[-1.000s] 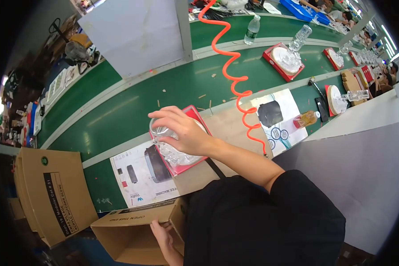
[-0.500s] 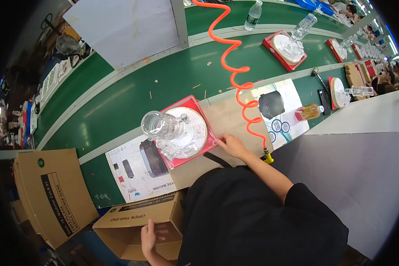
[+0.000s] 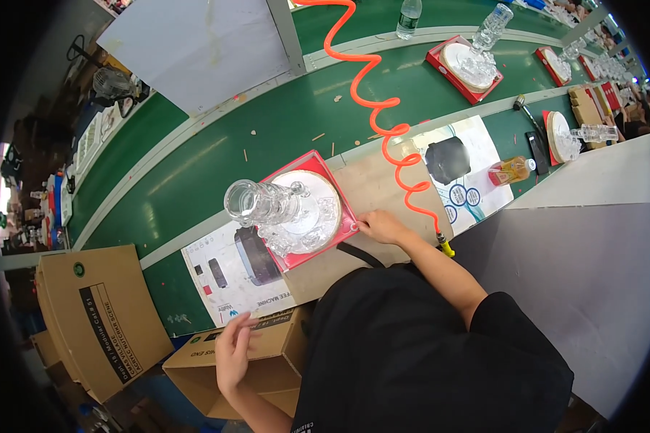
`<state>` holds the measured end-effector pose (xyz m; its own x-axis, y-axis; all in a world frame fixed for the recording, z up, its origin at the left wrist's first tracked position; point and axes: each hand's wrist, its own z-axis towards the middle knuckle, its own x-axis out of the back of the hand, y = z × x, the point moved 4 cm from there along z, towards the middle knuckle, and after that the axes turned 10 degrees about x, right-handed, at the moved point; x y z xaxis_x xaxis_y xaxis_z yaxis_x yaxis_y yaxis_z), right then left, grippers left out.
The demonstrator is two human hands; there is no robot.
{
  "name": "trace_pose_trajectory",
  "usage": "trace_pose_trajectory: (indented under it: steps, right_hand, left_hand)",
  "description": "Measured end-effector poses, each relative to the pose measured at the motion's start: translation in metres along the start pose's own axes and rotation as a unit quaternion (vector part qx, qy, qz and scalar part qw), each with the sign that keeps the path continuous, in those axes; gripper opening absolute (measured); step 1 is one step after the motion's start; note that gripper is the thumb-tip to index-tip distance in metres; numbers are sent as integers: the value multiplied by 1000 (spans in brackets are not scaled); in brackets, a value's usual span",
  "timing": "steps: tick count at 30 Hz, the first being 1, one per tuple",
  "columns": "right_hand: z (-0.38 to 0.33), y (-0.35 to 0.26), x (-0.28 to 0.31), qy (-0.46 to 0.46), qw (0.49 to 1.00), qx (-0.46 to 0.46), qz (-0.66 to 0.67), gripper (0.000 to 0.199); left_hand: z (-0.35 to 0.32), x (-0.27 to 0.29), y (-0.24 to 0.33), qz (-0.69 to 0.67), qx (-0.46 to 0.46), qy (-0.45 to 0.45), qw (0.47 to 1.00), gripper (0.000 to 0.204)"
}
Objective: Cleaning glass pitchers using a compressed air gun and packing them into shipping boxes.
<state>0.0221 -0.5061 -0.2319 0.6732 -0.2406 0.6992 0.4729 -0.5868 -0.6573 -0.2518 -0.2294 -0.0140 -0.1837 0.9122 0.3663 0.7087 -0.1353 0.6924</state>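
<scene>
A clear acrylic piece with a tall cylinder (image 3: 261, 202) and small clear figures stands on a round white base (image 3: 307, 213). That base rests in a shallow red box (image 3: 326, 160) on the bench. At the box's near right corner, my right hand (image 3: 384, 227) has thumb and fingers closed on the edge. My left hand (image 3: 235, 355) hangs over an open cardboard carton (image 3: 267, 345), fingers apart and holding nothing. The carton lies tilted below the bench edge, its inside partly hidden by my left arm.
A taller carton (image 3: 108, 317) stands at left. An orange coiled air hose (image 3: 374, 105) with a yellow nozzle (image 3: 446, 247) hangs right of the box. Beyond are a drink bottle (image 3: 511, 172), a water bottle (image 3: 409, 18), a brush (image 3: 525, 107) and similar acrylic pieces (image 3: 469, 65).
My left hand has risen from the carton's opening toward the bench edge. My right hand stays at the red box's corner. The view has shifted slightly.
</scene>
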Motion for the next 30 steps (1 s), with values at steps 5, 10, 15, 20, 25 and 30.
trace_pose_trajectory:
  steps: [5, 10, 15, 20, 25, 30]
  right_hand:
    - [-14, 2, 4, 76, 997, 13, 12, 27]
    - [-46, 22, 5, 87, 995, -39, 39, 22]
    - [-83, 27, 10, 91, 994, -57, 25, 15]
    - [-105, 27, 13, 122, 986, -73, 89, 19]
    - [-55, 2, 27, 133, 980, -50, 136, 27]
    - [6, -9, 17, 74, 989, -85, 94, 45]
  left_hand:
    - [34, -26, 46, 62, -68, -10, 996, 32]
    - [46, -34, 66, 114, -110, -11, 987, 32]
    - [56, -42, 67, 110, -122, -20, 986, 34]
    - [66, -27, 88, 56, -141, 69, 986, 54]
    - [84, -26, 156, 7, -383, 163, 909, 88]
    - [136, -66, 180, -165, -357, 51, 918, 66]
